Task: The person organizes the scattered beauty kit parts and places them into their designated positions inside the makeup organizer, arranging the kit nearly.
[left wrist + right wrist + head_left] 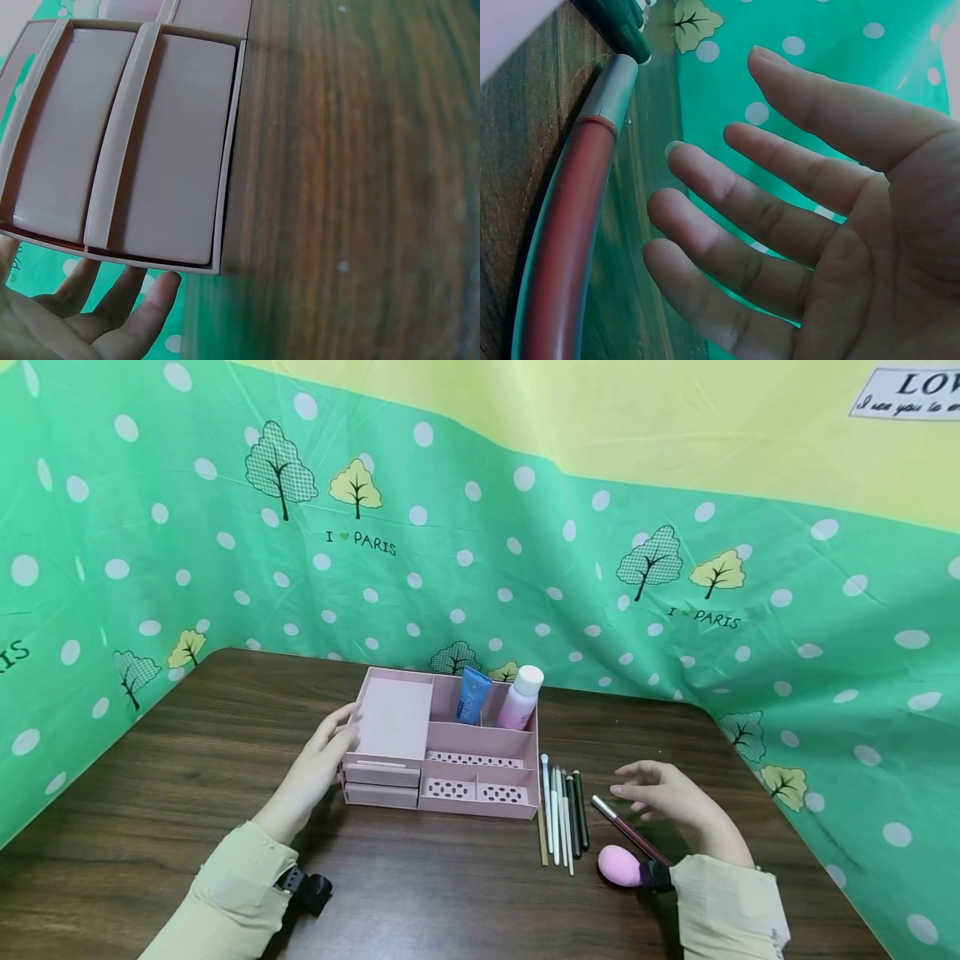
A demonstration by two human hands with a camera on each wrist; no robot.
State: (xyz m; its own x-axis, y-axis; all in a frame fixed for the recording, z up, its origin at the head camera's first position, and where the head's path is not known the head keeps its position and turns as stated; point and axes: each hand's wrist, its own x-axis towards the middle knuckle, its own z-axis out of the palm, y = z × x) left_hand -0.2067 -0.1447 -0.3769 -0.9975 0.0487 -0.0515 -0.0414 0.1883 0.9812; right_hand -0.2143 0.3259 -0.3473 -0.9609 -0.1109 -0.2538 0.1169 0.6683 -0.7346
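A pink desktop organizer [480, 739] stands on the table, with two drawers [169, 150] at its front left. My left hand [318, 760] rests against its left side, fingers extended along the wall. In its back compartments stand a blue tube [472, 695] and a pink bottle [517, 703] with a white cap. My right hand [678, 797] hovers over the table, fingers loosely spread and holding nothing. Nearest to it lies a dark red tube-like stick [566, 232] with a silver end. A pink makeup sponge [619, 866] sits beside the right wrist.
Several slim brushes and pencils [558, 814] lie side by side just right of the organizer. The wooden table [420, 893] meets a green dotted cloth [465, 585] at the back and sides. A black wrist strap device [309, 890] is on the left wrist.
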